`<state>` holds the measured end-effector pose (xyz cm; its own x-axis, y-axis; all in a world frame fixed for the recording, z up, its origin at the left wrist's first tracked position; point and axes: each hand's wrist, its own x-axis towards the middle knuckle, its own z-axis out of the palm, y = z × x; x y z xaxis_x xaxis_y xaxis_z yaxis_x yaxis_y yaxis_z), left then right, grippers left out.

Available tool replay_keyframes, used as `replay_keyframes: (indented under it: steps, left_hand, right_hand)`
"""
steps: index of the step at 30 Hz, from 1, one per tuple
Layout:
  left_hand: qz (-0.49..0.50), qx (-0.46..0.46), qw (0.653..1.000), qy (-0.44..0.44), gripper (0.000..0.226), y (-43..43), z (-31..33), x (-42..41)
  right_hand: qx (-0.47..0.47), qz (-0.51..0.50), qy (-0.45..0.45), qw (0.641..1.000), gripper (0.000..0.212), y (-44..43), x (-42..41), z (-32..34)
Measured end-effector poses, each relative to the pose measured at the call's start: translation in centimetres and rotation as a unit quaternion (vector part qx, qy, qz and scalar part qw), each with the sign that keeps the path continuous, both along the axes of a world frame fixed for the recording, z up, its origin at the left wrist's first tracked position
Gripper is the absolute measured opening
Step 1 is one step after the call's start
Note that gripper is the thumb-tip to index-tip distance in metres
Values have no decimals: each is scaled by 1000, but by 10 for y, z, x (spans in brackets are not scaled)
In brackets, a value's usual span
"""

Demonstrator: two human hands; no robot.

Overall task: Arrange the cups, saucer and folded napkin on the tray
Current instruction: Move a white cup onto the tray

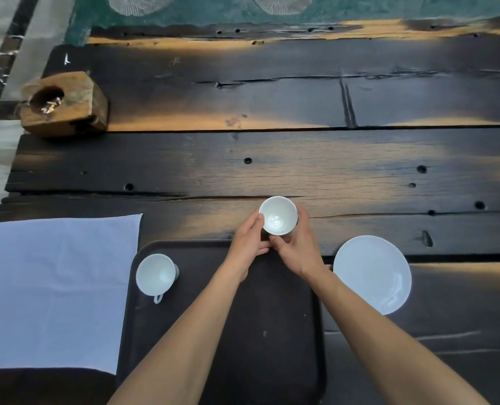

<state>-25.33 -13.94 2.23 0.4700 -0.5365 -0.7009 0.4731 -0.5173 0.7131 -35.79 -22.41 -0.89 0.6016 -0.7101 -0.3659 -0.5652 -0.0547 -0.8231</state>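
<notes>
A white cup (278,219) is held between both hands just above the far edge of the dark tray (266,331). My left hand (250,241) grips its left side and my right hand (294,244) wraps its right side and base. A second white cup (154,274) with a handle stands on the tray's far left corner. The white saucer (373,273) lies on the table right of the tray. A flat white napkin (55,290) is spread on the table left of the tray.
The dark plank table (301,165) stretches away ahead of the tray. A wooden block with a hollow (63,103) sits at the far left corner. Floor shows beyond the table's left edge.
</notes>
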Motion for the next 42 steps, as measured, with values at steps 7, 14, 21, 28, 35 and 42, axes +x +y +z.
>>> replay_keyframes:
  steps: [7, 14, 21, 28, 35, 42]
  left_hand:
    - [15, 3, 1000, 4, 41, 31, 8, -21]
    - [26, 15, 999, 23, 40, 59, 14, -43]
    - [46, 27, 997, 54, 32, 78, 9, -63]
    - [45, 44, 996, 67, 36, 84, 5, -68]
    - [45, 50, 995, 78, 39, 88, -2, -75]
    - [52, 53, 993, 87, 37, 87, -8, -77]
  right_hand:
    - [-9, 13, 7, 1000, 75, 28, -21, 6]
    - [-2, 8, -3, 1000, 76, 54, -44, 9]
    - [30, 32, 25, 999, 77, 72, -61, 4]
    - [37, 42, 40, 998, 80, 78, -67, -1]
    - [38, 48, 48, 997, 80, 81, -74, -7]
    - [35, 45, 48, 997, 78, 81, -75, -9]
